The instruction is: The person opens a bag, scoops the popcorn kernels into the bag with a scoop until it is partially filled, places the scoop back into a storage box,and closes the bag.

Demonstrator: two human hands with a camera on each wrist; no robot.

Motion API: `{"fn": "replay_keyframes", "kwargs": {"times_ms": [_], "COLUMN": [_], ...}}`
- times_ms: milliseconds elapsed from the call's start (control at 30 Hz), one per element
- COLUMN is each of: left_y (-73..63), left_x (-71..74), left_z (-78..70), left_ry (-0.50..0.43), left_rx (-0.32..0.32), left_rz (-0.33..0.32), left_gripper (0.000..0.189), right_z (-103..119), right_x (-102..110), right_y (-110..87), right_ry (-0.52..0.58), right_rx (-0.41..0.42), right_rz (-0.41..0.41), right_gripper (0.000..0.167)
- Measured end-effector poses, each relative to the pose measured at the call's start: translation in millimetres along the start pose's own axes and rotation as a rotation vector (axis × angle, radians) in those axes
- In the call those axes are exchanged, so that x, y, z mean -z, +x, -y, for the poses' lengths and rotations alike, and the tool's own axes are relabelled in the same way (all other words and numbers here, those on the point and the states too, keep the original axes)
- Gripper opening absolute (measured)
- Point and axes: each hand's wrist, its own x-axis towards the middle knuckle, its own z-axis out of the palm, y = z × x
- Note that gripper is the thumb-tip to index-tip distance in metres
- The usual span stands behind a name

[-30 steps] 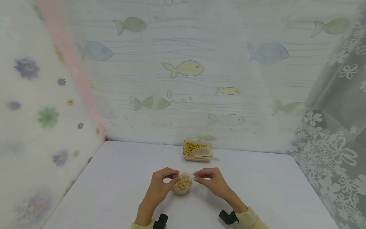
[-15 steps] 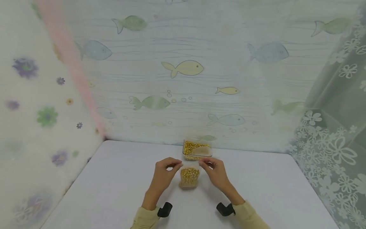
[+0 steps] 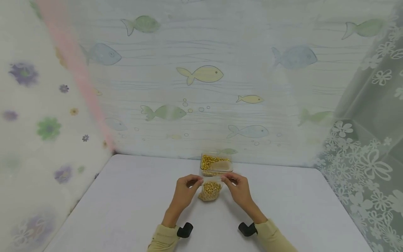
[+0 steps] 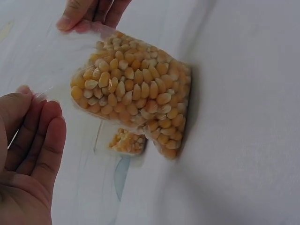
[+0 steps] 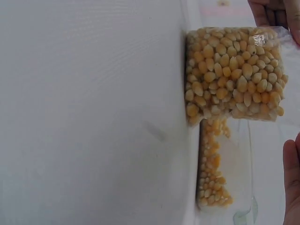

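A clear plastic bag of corn kernels stands on the white table between both hands, its lower part full and its top clear. My left hand pinches the bag's upper left corner between thumb and fingertips. At the opposite upper corner, my right hand pinches the film the same way. In the left wrist view, the bag bulges with yellow kernels, and its thin top is stretched between the hands. The right wrist view has the bag's bottom resting on the table, with the right hand partly cut off.
Behind the bag, near the wall, is a clear rectangular container of corn kernels with a pale beige patch inside. The white table meets a fish-patterned wall covering at its back edge.
Both hands have moved away from the body and upward in view with the bag. The bag was seen from above at first and now stands upright closer to the container.
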Motion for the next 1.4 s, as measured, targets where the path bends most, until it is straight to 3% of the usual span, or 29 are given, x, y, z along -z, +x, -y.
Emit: {"fn": "replay_keyframes", "kwargs": {"times_ms": [133,267,400,533,767,1100,1400], "left_y": [0.2,1.2,1.4,0.3,-0.9,2.9,0.1], "left_x": [-1.0,-0.3,0.2,0.1,-0.3,0.6,0.7], "left_z": [0.9,2.9,4.9,7.2,10.1,5.0,8.3], "left_ry": [0.064,0.133,0.125,0.073,0.045,0.152,0.076], "left_rx": [-0.009,-0.108,-0.171,-0.140,-0.098,-0.168,-0.165], "left_rz": [-0.010,-0.029,-0.047,-0.059,-0.087,-0.054,-0.002], "left_gripper": [0.005,0.005,0.005,0.005,0.006,0.006,0.007], "right_z": [-2,-3,-3,-4,-10,-3,-7], "right_x": [0,1,2,1,2,3,2], "right_y": [0.5,1.2,1.1,0.1,1.3,3.3,-0.2], "right_ry": [-0.024,-0.010,0.051,0.088,0.055,0.004,0.105], "right_rx": [0.057,0.077,0.049,0.068,0.102,0.050,0.030], "right_rz": [-0.006,0.012,0.050,0.068,0.025,0.037,0.054], "right_gripper": [0.008,0.008,0.007,0.007,0.007,0.011,0.009]}}
